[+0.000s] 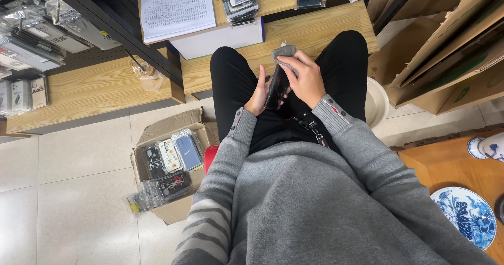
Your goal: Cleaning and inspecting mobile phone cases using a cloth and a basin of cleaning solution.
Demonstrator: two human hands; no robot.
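I'm gripping the phone (276, 89) upright in my left hand (259, 94), right hand (304, 78) pressing a grey cloth (285, 52) on its far end

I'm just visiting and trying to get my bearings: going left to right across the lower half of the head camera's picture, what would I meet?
Cardboard box of packaged phone cases → left hand → dark phone held over the lap → right hand pressing a grey cloth → white bucket → blue-and-white plate on the wooden table.
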